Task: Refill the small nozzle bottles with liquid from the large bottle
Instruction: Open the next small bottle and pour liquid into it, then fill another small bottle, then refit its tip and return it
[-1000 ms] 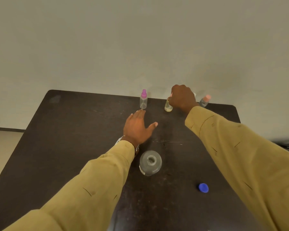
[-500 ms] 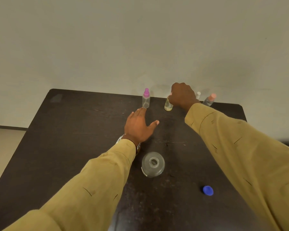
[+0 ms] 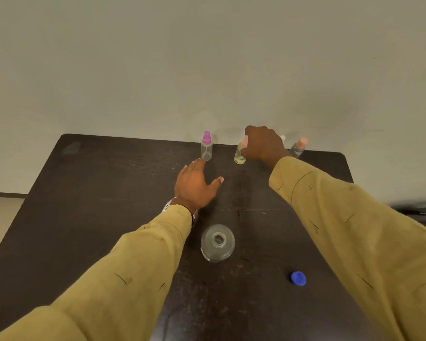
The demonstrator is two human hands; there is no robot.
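The large clear bottle (image 3: pixel 217 242) stands uncapped on the dark table (image 3: pixel 103 193), seen from above. Its blue cap (image 3: pixel 298 278) lies to the right. At the table's far edge stand small nozzle bottles: one with a pink top (image 3: pixel 206 146), one with yellowish liquid (image 3: pixel 239 153), and one with a peach top (image 3: pixel 297 147). My right hand (image 3: pixel 263 146) is curled around the top of the yellowish bottle. My left hand (image 3: pixel 194 185) rests flat and open on the table, fingertips just short of the pink-topped bottle.
A plain wall rises right behind the table's far edge. A white tip (image 3: pixel 282 138) of another small item shows behind my right hand. Floor shows at the left, and a dark object (image 3: pixel 418 212) lies beyond the table's right edge.
My left hand has slid a little forward, toward the pink-topped bottle. My right hand stays on the yellowish bottle. The view has shifted slightly.
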